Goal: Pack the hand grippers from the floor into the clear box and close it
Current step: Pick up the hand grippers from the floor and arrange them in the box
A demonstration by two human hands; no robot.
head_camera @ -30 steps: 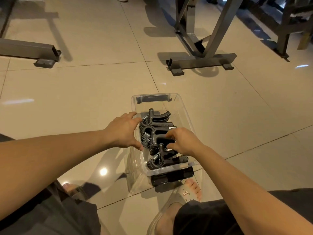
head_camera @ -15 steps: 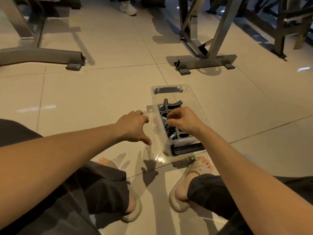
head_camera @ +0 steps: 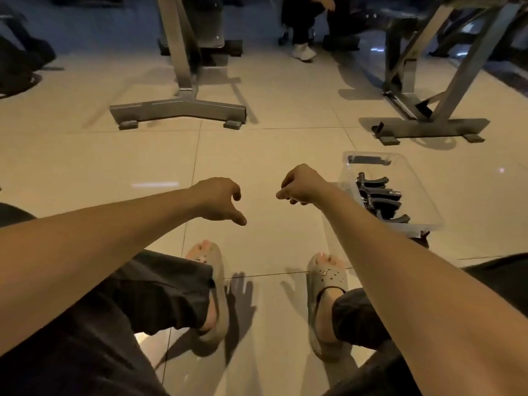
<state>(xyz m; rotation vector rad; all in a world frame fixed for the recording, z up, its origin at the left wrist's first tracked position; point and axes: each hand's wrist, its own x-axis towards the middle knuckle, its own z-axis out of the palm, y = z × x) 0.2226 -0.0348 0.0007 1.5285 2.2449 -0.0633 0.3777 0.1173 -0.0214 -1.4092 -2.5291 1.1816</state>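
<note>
Both bare forearms reach forward over the tiled floor [head_camera: 257, 155]. The left hand [head_camera: 218, 200] hangs with fingers loosely curled and holds nothing. The right hand [head_camera: 303, 185] has its fingers curled under, with nothing visible in it. The clear box [head_camera: 415, 181] stands open-topped to its right, with black hand grippers [head_camera: 380, 195] stacked inside.

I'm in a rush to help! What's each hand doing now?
Left hand: open, holding nothing.
Right hand: closed, fingers curled, nothing seen inside.
</note>
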